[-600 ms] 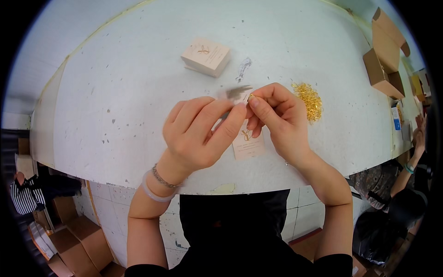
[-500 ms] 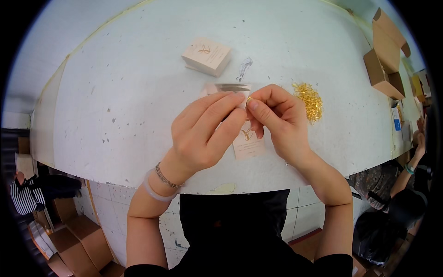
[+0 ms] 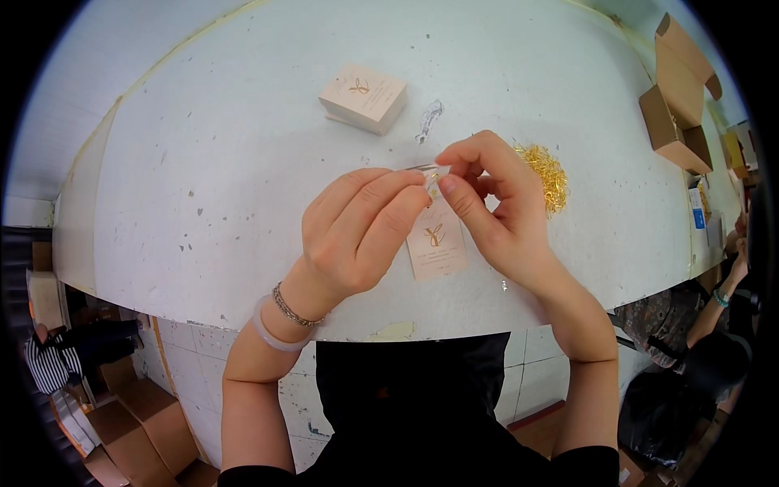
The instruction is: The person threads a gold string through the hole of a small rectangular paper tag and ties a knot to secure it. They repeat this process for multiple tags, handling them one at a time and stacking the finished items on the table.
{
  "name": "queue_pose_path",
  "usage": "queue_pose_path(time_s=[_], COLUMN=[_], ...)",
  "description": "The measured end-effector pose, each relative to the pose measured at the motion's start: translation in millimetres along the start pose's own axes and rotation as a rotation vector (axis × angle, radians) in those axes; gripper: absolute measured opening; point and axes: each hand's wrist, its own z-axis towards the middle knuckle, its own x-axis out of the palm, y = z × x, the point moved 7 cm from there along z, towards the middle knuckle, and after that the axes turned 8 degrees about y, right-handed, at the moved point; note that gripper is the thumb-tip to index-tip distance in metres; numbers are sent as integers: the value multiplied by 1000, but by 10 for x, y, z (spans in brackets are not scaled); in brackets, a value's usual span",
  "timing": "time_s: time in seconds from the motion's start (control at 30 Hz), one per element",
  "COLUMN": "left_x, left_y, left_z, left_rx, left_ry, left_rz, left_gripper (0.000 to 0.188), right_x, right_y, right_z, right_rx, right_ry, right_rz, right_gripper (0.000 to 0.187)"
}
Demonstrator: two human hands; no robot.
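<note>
Above the table, my left hand (image 3: 353, 227) is closed, thumb and fingertips pinching a small thin pale piece (image 3: 444, 171) with a darker edge. A bit of gold-coloured wire (image 3: 433, 178) shows at that piece, between the two hands; how it is attached cannot be made out. On the other side my right hand (image 3: 503, 211) bends its thumb and forefinger around the pale piece's corner. Below the fingertips a pale pink printed card (image 3: 438, 247) lies flat. Right of my right hand is a heap of small gold wire pieces (image 3: 544, 178), partly hidden by it.
A stack of pale pink cards (image 3: 363, 99) stands farther back, with a crumpled clear strip (image 3: 430, 120) beside it. At the right edge sits an open cardboard box (image 3: 677, 130). Another person's arm (image 3: 726, 284) shows at far right, and a person in stripes (image 3: 53, 357) at far left.
The pale piece has tilted and drawn in between my hands, uncovering more of the card below. My right forefinger has lifted and moved away from the thumb.
</note>
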Motion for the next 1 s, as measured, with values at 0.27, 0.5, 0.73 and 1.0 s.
queue_pose_path(time_s=[0.27,0.5,0.73,1.0], left_x=[-29,55,456,532], left_y=[-93,228,305,288], left_z=[66,-73,-490,-555], left_rx=[32,-660,-1193,-1434], left_ry=[85,119,391,382], left_rz=[82,-632,-1236,-1417], left_gripper=[21,9,10,12], right_x=[-8,-43,52,49], right_y=[-59,38,-349,-462], right_z=[-30,-20,-52,-35], right_rx=[38,-49,460,498], right_ry=[41,-18,295,306], right_rz=[63,30,-16,-33], right_gripper=[7,6,13,18])
